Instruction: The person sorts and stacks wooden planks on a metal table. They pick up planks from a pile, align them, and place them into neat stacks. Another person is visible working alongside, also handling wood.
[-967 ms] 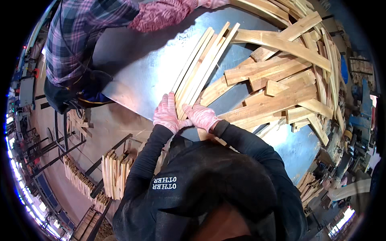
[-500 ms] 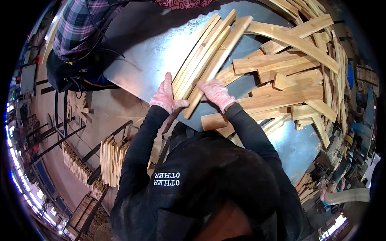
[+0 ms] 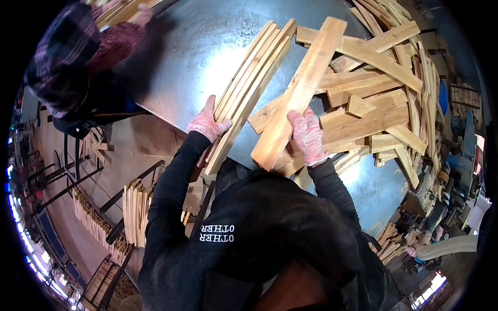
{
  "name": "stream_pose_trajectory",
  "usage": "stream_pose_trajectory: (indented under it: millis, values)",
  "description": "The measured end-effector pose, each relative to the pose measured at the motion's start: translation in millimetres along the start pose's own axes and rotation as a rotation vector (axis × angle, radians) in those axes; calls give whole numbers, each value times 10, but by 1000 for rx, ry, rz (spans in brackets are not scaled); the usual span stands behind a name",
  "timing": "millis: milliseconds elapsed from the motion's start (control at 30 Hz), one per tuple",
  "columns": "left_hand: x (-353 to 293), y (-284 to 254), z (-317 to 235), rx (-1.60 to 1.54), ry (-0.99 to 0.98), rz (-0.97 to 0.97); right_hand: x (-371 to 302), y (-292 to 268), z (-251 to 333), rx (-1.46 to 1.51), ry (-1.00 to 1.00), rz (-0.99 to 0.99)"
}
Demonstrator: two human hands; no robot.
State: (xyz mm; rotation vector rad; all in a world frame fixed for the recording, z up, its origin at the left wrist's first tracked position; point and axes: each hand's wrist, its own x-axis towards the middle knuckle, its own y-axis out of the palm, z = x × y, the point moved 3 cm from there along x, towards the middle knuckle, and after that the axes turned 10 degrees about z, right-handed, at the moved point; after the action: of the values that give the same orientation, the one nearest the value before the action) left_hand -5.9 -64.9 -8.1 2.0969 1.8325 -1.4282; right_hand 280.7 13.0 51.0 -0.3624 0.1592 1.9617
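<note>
My left hand (image 3: 208, 122), in a pink-and-white knit glove, closes around the near end of several narrow wooden slats (image 3: 253, 85) standing on edge side by side on a metal table (image 3: 179, 57). In a matching glove, my right hand (image 3: 309, 136) grips the right edge of a single wooden board (image 3: 301, 93) near its lower end. That board shows its broad face and slants up and to the right. It lies apart from the slats, partly over the heap of loose boards (image 3: 373, 116). The fingers under the board are partly hidden.
A co-worker in a plaid hood (image 3: 67, 57) stands at the far left, hands on other wooden pieces (image 3: 122, 13). Stacked slats (image 3: 136, 212) rest on a rack at the lower left. A ribbed hose (image 3: 447, 248) and machinery fill the right side.
My right hand has moved right with one board, parting it from the slats and turning its broad face up. The co-worker has shifted, bringing their hands and wood into view.
</note>
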Motion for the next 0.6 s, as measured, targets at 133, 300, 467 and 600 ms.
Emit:
stream_pose_trajectory:
  millis: [133,300,467,600]
  values:
    - [-7,-237,282,123,-114,-106,-45,409,107,-369,1,66]
    - [-342,-734,190,208,-131,-173,148,1323,206,-339,375,425]
    - [-455,-366,87,365,-141,-51,529,1879,-659,-616,115,806]
    - [-373,-321,256,220,-101,-104,517,1661,-956,-2,-10,876]
